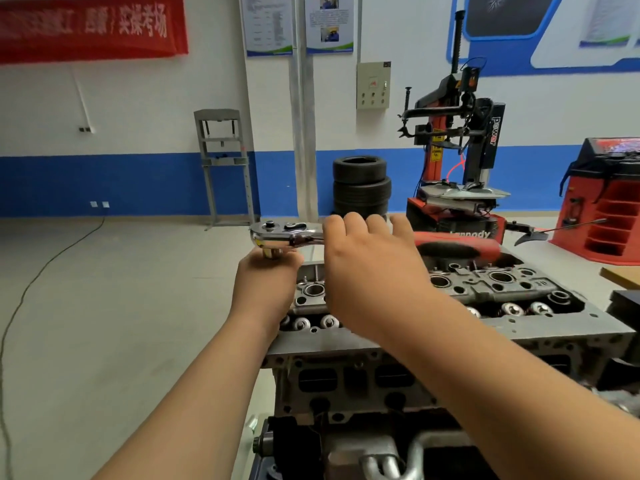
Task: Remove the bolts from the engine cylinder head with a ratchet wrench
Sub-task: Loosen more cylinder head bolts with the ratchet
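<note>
The grey engine cylinder head [512, 327] sits on an engine block in front of me, with valve springs and bore holes showing on top. A chrome ratchet wrench [284, 233] with a red and black handle [457, 245] hovers level above the head's left end. My left hand [266, 282] grips the socket or extension right under the ratchet head. My right hand [370, 268] holds the wrench shaft, fingers curled over it. The bolt under the socket is hidden by my left hand.
Stacked tyres [362, 183] and a red tyre changer [457, 161] stand behind the engine. A red wheel balancer [602, 209] is at the far right, a grey press frame [225, 164] by the wall. A cable [41, 271] runs over the floor at left.
</note>
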